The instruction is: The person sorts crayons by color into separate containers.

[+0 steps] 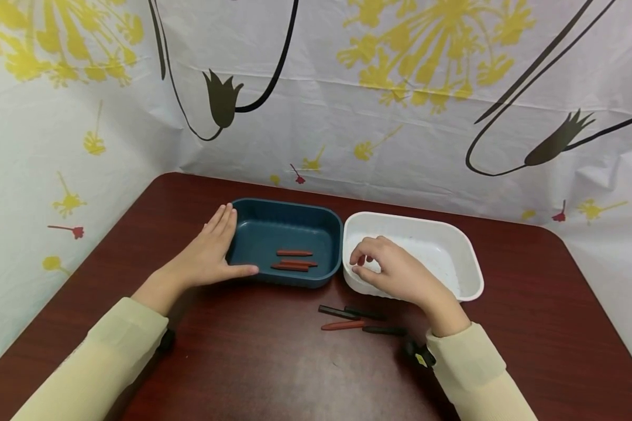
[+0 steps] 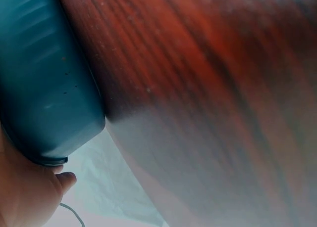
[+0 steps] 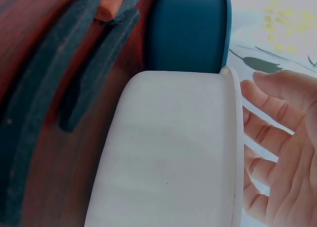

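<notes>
My left hand point(image 1: 208, 254) rests against the left end of the dark blue bin point(image 1: 258, 234), fingers extended along its side and thumb at the front rim. Inside that bin lie three red crayons point(image 1: 294, 253), near its right front. Above the left part of the white bin point(image 1: 447, 260) hovers my right hand point(image 1: 400, 272), its fingers loosely bent. In the right wrist view nothing sits between the thumb and fingers of that hand point(image 3: 287, 148). Several crayons lie on the table before the white bin: a red crayon point(image 1: 343, 325) among black crayons point(image 1: 384, 331).
The two bins stand side by side toward the back of the dark red-brown table point(image 1: 274, 362). A white cloth point(image 1: 316, 117) with yellow and dark plant prints hangs behind and around the table. Dark wrist devices point(image 1: 420, 354) show at both cuffs.
</notes>
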Action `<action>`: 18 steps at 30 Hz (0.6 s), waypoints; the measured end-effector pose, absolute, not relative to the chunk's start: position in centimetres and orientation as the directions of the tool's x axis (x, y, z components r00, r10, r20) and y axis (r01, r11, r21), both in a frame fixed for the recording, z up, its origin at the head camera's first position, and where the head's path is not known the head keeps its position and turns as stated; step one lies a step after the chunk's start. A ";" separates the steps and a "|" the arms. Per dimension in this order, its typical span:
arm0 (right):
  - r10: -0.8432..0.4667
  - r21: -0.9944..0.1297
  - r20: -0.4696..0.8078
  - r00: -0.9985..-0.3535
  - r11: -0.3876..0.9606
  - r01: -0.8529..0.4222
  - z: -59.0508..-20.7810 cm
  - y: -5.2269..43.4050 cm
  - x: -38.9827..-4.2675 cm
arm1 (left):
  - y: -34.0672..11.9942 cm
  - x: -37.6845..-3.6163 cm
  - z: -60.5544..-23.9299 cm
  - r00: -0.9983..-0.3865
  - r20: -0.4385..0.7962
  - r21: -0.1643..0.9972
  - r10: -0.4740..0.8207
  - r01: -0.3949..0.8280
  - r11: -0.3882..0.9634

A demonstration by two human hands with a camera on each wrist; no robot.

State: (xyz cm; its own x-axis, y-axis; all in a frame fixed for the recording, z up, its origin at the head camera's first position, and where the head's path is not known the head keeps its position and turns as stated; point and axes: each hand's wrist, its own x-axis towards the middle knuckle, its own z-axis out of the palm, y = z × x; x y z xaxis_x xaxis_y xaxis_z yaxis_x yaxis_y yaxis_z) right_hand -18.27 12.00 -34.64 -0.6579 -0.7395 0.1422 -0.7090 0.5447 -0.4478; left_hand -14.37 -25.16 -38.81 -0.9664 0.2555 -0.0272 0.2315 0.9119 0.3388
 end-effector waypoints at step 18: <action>-0.747 -0.442 0.138 -0.650 0.540 -0.716 -35.2 13.0 -16.6 | -25.2 -14.4 -38.9 -0.968 -0.024 0.339 0.251 0.228 0.913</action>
